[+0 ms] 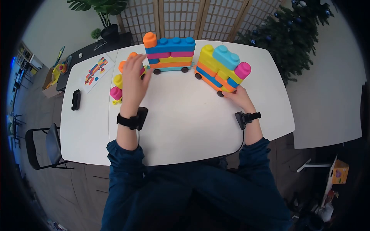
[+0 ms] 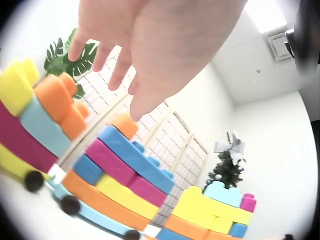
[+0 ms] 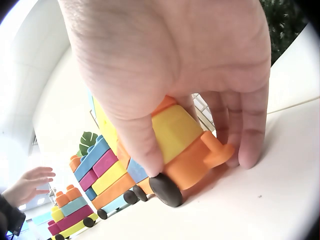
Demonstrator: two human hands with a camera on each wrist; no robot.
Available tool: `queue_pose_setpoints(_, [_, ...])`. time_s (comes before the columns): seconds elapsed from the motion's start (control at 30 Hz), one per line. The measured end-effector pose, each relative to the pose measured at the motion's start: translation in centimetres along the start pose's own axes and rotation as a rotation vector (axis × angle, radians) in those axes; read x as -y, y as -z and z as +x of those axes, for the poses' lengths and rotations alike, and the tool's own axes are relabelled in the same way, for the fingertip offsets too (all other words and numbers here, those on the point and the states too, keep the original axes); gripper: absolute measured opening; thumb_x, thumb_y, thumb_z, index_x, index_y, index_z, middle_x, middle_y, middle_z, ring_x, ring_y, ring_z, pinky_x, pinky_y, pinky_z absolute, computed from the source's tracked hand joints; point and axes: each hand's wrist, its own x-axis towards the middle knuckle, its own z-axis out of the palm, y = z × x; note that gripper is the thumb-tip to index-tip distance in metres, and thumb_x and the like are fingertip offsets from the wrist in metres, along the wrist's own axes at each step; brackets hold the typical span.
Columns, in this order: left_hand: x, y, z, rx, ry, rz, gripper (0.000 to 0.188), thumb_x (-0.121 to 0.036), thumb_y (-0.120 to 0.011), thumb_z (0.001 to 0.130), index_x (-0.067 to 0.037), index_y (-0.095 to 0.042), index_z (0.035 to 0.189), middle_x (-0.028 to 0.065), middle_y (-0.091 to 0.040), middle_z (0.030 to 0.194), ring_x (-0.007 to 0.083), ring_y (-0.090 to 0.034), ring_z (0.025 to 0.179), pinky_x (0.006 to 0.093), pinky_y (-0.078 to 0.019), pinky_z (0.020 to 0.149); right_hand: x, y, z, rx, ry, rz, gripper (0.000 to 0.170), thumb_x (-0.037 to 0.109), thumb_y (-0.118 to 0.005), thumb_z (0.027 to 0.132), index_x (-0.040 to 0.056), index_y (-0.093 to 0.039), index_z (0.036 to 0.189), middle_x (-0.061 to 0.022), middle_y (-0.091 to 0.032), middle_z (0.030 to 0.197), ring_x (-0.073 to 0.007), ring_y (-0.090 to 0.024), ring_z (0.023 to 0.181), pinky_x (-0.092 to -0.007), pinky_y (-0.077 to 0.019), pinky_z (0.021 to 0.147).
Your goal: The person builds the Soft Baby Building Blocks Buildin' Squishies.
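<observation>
Three wheeled wagons built of toy blocks stand in an arc on the white table (image 1: 173, 119). My right hand (image 1: 243, 99) grips the back end of the right wagon (image 1: 217, 69), low down by its wheels. In the right wrist view the thumb (image 3: 142, 145) lies along one side, just above a black wheel, with the other fingers on the far side. My left hand (image 1: 134, 75), fingers spread and holding nothing, is above the left wagon (image 1: 116, 92) and partly hides it in the head view. Between them stands the middle wagon (image 1: 171, 57), blue on top with an orange block at one end.
A printed picture sheet (image 1: 96, 72) and a black case-like object (image 1: 76, 100) lie on the table's left part. Behind the table are a lattice screen (image 1: 177, 19) and a decorated tree (image 1: 285, 30). A folding chair (image 1: 53, 142) stands at the left.
</observation>
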Motion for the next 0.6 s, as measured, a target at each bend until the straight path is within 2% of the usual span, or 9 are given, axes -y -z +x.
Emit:
queue_pose_setpoints(0.03, [1.6, 0.7, -0.7, -0.003, -0.001, 0.004, 0.052, -0.013, -0.078, 0.086, -0.007, -0.060, 0.134, 0.0154, -0.061, 0.134, 0.0375, -0.053, 0.131, 0.0450, -0.0429, 0.110, -0.1, 0.0, 0.1, 0.002, 0.005, 0.002, 0.045, 0.017, -0.081, 0.085, -0.0014, -0.061, 0.121, -0.0098, -0.074, 0.101, -0.0169, -0.073, 0.088, -0.0291, -0.0566, 0.081])
queue_pose_setpoints(0.1, [4.5, 1.6, -2.4, -0.037, 0.100, 0.258, 0.067, -0.011, -0.080, 0.083, -0.014, -0.053, 0.145, 0.0152, -0.059, 0.137, 0.0373, -0.055, 0.127, 0.0447, -0.0460, 0.107, -0.2, 0.0, 0.0, 0.007, 0.014, 0.034, 0.046, 0.017, -0.081, 0.086, -0.0016, -0.061, 0.122, -0.0102, -0.074, 0.103, -0.0173, -0.073, 0.088, -0.0293, -0.0568, 0.081])
queue_pose_setpoints(0.13, [5.7, 2.2, -3.3, -0.039, 0.100, 0.260, 0.067, -0.011, -0.080, 0.083, -0.014, -0.053, 0.145, 0.0152, -0.059, 0.137, 0.0373, -0.055, 0.127, 0.0447, -0.0460, 0.107, -0.2, -0.1, 0.0, 0.008, 0.016, 0.034, 0.046, 0.017, -0.081, 0.086, -0.0016, -0.061, 0.122, -0.0102, -0.074, 0.103, -0.0173, -0.073, 0.088, -0.0293, -0.0568, 0.081])
queue_pose_setpoints(0.2, [6.5, 3.4, -4.1, 0.229, 0.365, 0.179, 0.087, -0.009, -0.082, 0.080, -0.024, -0.040, 0.155, 0.0138, -0.056, 0.140, 0.0395, -0.056, 0.124, 0.0479, -0.0486, 0.103, 0.1, 0.0, 0.0, 0.012, 0.014, 0.035, 0.046, 0.017, -0.080, 0.086, -0.0017, -0.060, 0.123, -0.0104, -0.074, 0.105, -0.0178, -0.073, 0.088, -0.0296, -0.0569, 0.082])
queue_pose_setpoints(0.23, [6.9, 3.7, -4.4, 0.268, 0.377, 0.145, 0.095, -0.002, -0.080, 0.079, -0.029, -0.035, 0.158, 0.0131, -0.055, 0.140, 0.0361, -0.058, 0.120, 0.0448, -0.0517, 0.099, 0.2, 0.1, -0.1, 0.010, 0.016, 0.036, 0.046, 0.017, -0.080, 0.086, -0.0017, -0.060, 0.123, -0.0104, -0.074, 0.105, -0.0178, -0.073, 0.088, -0.0296, -0.0569, 0.082])
queue_pose_setpoints(0.47, [8.9, 3.4, -5.5, 0.318, 0.407, 0.056, 0.092, 0.013, -0.067, 0.082, -0.028, -0.034, 0.158, 0.0111, -0.055, 0.141, 0.0316, -0.063, 0.111, 0.0398, -0.0551, 0.094, 0.5, 0.5, 0.1, -0.010, -0.048, 0.004, 0.047, 0.015, -0.080, 0.087, -0.0019, -0.060, 0.125, -0.0123, -0.073, 0.110, -0.0182, -0.073, 0.090, -0.0297, -0.0568, 0.084])
queue_pose_setpoints(0.53, [9.4, 3.2, -5.7, 0.270, 0.337, 0.106, 0.091, 0.016, -0.061, 0.082, -0.028, -0.035, 0.158, 0.0101, -0.056, 0.141, 0.0322, -0.064, 0.110, 0.0397, -0.0561, 0.092, 0.3, 0.6, 0.3, -0.013, -0.047, -0.002, 0.047, 0.015, -0.080, 0.086, -0.0018, -0.060, 0.125, -0.0126, -0.073, 0.111, -0.0184, -0.073, 0.090, -0.0298, -0.0567, 0.085])
queue_pose_setpoints(0.6, [9.5, 3.3, -5.5, 0.285, 0.364, 0.104, 0.091, 0.016, -0.061, 0.082, -0.027, -0.035, 0.158, 0.0101, -0.056, 0.142, 0.0322, -0.063, 0.111, 0.0400, -0.0559, 0.092, -0.1, 0.7, 0.5, 0.006, -0.025, 0.019, 0.049, 0.017, -0.079, 0.087, 0.0011, -0.059, 0.128, -0.0078, -0.072, 0.105, -0.0119, -0.070, 0.085, -0.0226, -0.0493, 0.062])
